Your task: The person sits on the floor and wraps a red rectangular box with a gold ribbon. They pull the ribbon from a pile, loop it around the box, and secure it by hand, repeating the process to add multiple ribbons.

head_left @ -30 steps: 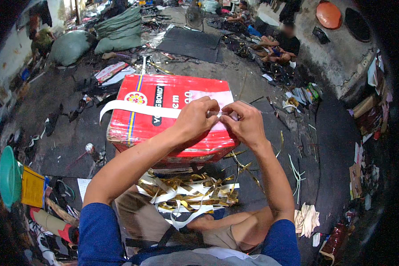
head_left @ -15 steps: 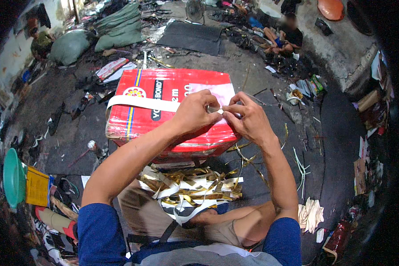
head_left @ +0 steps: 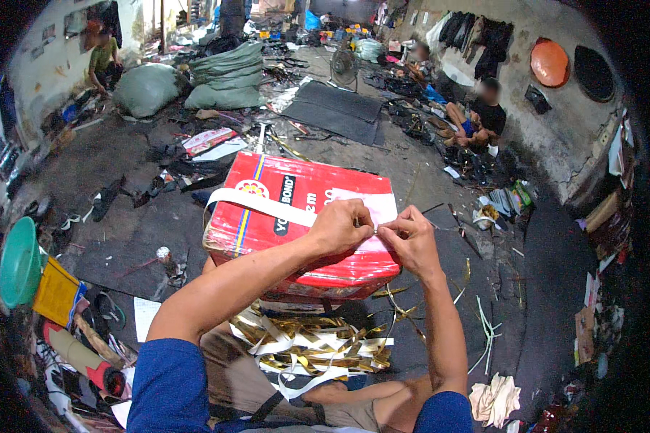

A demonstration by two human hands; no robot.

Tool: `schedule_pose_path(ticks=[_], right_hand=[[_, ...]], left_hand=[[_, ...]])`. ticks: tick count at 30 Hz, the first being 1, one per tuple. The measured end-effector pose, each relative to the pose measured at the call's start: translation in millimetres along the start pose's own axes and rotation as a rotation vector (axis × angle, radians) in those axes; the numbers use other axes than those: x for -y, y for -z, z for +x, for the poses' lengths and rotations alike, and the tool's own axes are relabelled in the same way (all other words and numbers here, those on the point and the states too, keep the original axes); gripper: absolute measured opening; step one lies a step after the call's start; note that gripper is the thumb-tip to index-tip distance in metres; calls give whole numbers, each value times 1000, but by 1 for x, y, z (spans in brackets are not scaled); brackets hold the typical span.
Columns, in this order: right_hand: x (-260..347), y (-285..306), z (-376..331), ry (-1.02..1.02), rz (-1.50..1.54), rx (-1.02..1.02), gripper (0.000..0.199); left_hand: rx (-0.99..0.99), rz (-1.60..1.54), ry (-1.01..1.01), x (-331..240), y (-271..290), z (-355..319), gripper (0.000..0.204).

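Note:
A red carton point(head_left: 231, 242) wrapped in clear film sits in front of me. Across its top runs a flat white strip point(head_left: 260, 203), draped over the left edge and leading under my left hand point(head_left: 339, 227). That hand is closed in a pinch on the strip. Close beside it, my right hand point(head_left: 414, 242) is pinched too, its fingertips meeting the left ones at a small pale end of the strip. Fingers partly hide this end. A pile of white and gold strips point(head_left: 318, 343) lies between the carton and my folded legs.
At the left stand a green basin point(head_left: 20, 261) and a yellow container point(head_left: 56, 292). Beige cloth point(head_left: 495, 401) lies at the lower right. Farther back are stuffed green sacks point(head_left: 148, 92), a dark mat point(head_left: 332, 110), a fan point(head_left: 344, 66) and people seated along the walls.
The view has tilted up, so the carton and hands appear lower and more of the far room shows. Both hands stay pinched together at the strip's end, fingertips now closer.

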State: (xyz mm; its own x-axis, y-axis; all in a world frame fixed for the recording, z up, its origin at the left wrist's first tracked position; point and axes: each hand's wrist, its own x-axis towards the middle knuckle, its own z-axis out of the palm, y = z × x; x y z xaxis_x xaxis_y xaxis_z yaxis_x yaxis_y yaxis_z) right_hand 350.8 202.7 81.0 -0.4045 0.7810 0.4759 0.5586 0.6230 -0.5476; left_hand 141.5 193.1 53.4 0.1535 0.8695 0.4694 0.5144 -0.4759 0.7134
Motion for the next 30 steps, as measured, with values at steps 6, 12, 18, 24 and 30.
schedule_pose_path(ticks=[6, 12, 18, 24, 30], right_hand=[[-20, -10, 0, -190, 216, -24, 14], [-24, -25, 10, -301, 466, -37, 13], [-38, -30, -6, -432, 668, -232, 28], [-45, -30, -19, -291, 433, -174, 39], [-50, -45, -19, -329, 799, -266, 23]], left_hand=[[-28, 81, -15, -11, -6, 4, 18], [200, 167, -64, -12, 11, 32, 15], [224, -38, -116, -12, 0, 37, 14], [100, -124, -160, -8, -22, 32, 12], [57, -172, -210, -12, -27, 27, 12]])
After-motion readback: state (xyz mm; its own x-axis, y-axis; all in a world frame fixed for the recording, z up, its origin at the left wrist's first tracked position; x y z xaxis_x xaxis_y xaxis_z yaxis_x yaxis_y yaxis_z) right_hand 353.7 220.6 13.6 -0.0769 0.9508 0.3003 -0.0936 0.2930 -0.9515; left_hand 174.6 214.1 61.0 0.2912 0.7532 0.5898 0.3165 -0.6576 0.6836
